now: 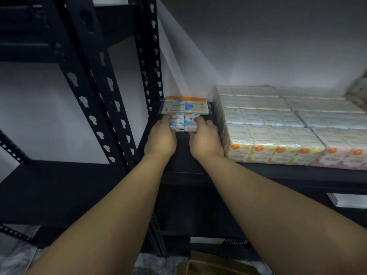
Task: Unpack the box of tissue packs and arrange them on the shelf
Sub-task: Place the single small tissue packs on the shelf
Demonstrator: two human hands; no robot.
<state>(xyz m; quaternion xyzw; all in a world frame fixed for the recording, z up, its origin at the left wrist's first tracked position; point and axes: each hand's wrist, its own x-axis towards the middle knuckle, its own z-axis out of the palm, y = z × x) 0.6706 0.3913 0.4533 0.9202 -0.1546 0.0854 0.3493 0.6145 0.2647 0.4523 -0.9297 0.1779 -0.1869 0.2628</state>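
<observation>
Two small blue-and-white tissue packs (183, 122) lie side by side on the black shelf (278, 171), near its left end. My left hand (161, 136) grips the left side of the pair and my right hand (205, 140) grips the right side, fingers curled over the tops. Just behind them lies a larger wrapped tissue pack (185, 105) with an orange stripe, against the wall. The cardboard box (210, 264) shows at the bottom edge, on the floor below.
Several large wrapped bundles of tissue packs (288, 124) fill the shelf to the right of my hands. Black perforated uprights (151, 62) stand to the left. A second black rack (59, 187) stands further left. A white object (347, 199) lies on the lower shelf.
</observation>
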